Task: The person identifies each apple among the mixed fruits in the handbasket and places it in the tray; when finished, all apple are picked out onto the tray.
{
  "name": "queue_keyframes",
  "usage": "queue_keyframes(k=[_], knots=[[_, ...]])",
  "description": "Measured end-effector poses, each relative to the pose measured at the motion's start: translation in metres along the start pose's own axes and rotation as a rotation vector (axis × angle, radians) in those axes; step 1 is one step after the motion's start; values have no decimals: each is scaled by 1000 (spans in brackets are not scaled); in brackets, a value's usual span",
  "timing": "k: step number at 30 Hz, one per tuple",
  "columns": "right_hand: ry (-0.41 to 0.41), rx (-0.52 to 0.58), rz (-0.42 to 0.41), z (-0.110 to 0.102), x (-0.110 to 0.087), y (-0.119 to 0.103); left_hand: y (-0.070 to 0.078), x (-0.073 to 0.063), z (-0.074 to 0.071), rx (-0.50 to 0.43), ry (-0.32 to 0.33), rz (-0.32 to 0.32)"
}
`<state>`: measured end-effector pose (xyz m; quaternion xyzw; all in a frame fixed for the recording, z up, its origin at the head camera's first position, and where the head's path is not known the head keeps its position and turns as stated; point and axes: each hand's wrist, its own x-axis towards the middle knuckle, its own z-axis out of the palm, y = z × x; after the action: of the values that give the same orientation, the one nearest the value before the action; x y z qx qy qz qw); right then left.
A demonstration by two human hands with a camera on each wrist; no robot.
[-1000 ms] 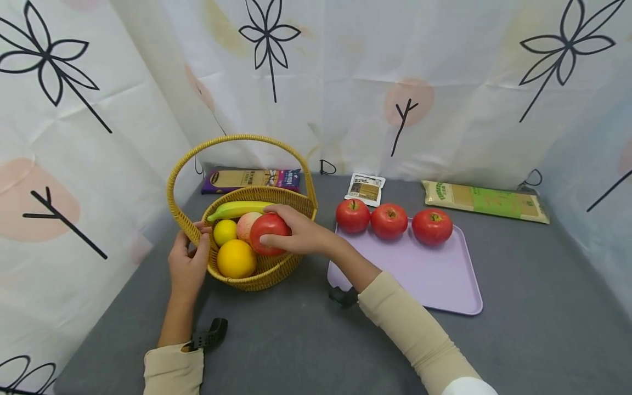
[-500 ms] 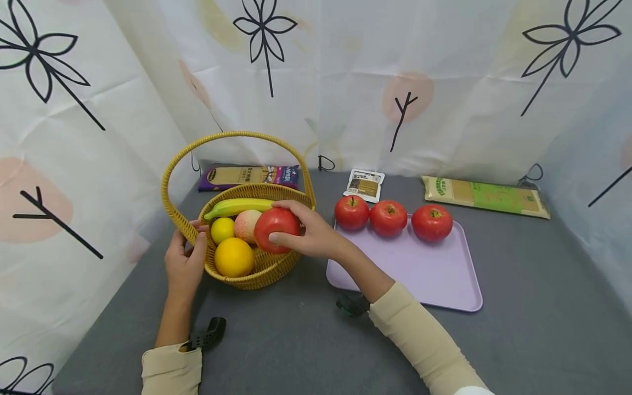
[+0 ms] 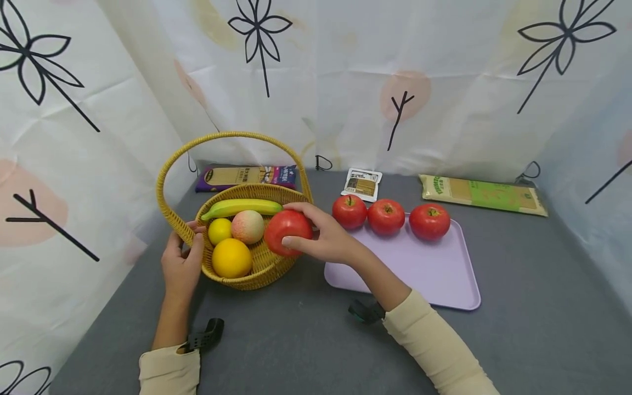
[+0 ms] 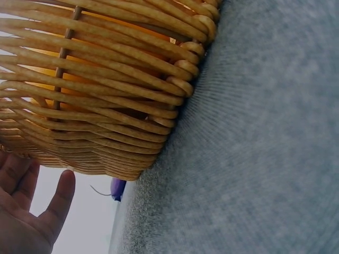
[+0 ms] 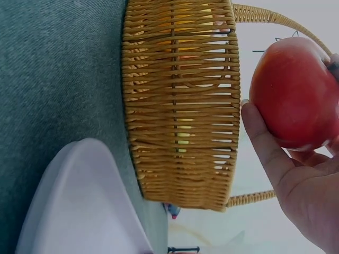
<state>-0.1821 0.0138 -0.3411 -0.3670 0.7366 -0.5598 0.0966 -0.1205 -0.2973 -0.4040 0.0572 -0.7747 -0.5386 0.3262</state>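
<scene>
My left hand [image 3: 180, 266] grips the left rim of a yellow wicker basket [image 3: 254, 281], by the base of its arched handle [image 3: 232, 135]. A banana [image 3: 242, 207], a lemon [image 3: 219, 231], a peach [image 3: 248, 226] and an orange [image 3: 232, 258] lie in the basket. My right hand [image 3: 328, 238] holds a red apple [image 3: 286, 232] at the basket's right side. In the right wrist view this apple [image 5: 294, 92] is raised above the rim, between thumb and fingers. The left wrist view shows the basket's woven side [image 4: 100, 95] and part of my left hand [image 4: 32, 211].
Right of the basket lies a lilac tray [image 3: 424, 274], with three red apples [image 3: 387, 217] along its far edge. A purple packet [image 3: 247, 176], a small white sachet [image 3: 362, 184] and a long green-and-tan packet [image 3: 484, 195] lie along the back, before the patterned curtain.
My right hand has moved right with the apple, from above the fruit to the basket's right rim, uncovering the peach and banana tip. My left hand keeps its hold on the basket.
</scene>
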Motion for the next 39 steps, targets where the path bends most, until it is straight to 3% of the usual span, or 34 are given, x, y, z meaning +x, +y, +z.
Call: queue_keyframes(k=[3, 10, 24, 29, 36, 39], knots=[[2, -6, 14, -2, -4, 2, 5, -1, 0, 3, 0, -8], [3, -10, 33, -4, -8, 2, 34, -7, 2, 15, -6, 8], [-11, -2, 28, -6, -15, 4, 39, -8, 1, 22, -17, 10], [-18, -5, 49, -7, -18, 4, 34, -7, 1, 17, -10, 11], [-16, 21, 74, -8, -20, 5, 0, 0, -1, 33, 5, 0], [-5, 32, 92, -8, -21, 8, -1, 1, -1, 46, 2, -2]])
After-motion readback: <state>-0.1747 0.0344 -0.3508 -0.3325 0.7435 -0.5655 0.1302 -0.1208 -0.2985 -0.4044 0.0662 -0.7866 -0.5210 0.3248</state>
